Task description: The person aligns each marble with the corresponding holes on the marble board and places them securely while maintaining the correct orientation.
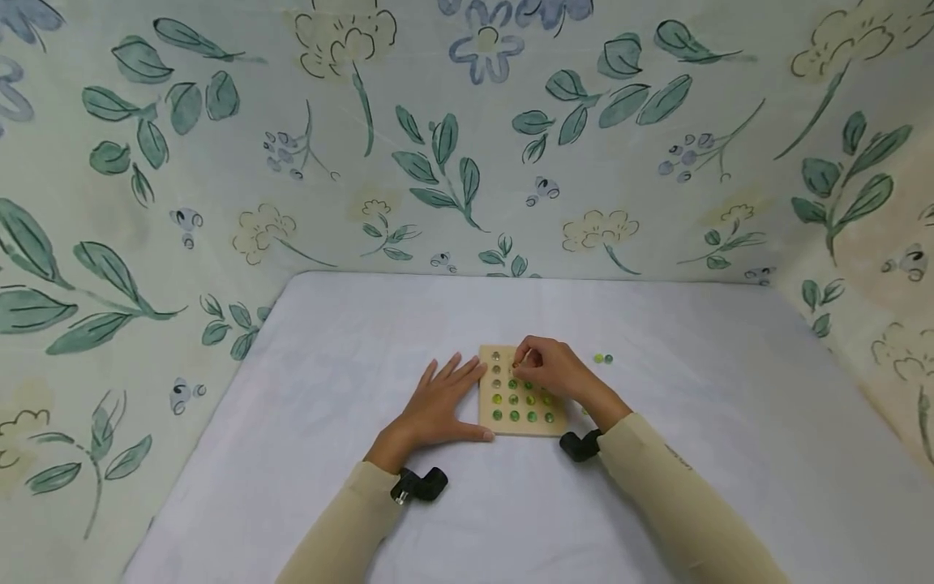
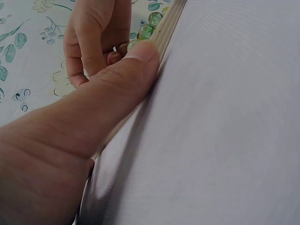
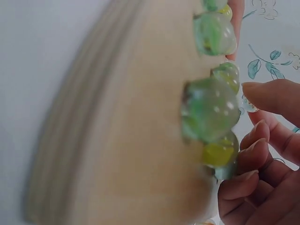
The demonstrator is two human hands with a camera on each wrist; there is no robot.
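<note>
A square wooden board [image 1: 521,429] with rows of round hollows lies on the white cloth. Green and yellow-green glass marbles [image 1: 514,416] fill its nearer rows, while paler ones [image 1: 496,370] line the left column. Flat and spread, my left hand [image 1: 436,405] rests at the board's left side, fingertips at the edge and thumb by the near corner. Over the board's far part, my right hand [image 1: 552,369] pinches a small clear marble [image 3: 250,105] between thumb and forefinger, its other fingers curled. That hand hides the far right hollows in the head view.
Two loose marbles, a yellow-green one [image 1: 598,358] and a dark green one [image 1: 609,358], lie right of the board. Another marble [image 1: 584,411] shows beside the right forearm. A floral curtain [image 1: 452,162] hangs behind the cloth-covered table [image 1: 350,341].
</note>
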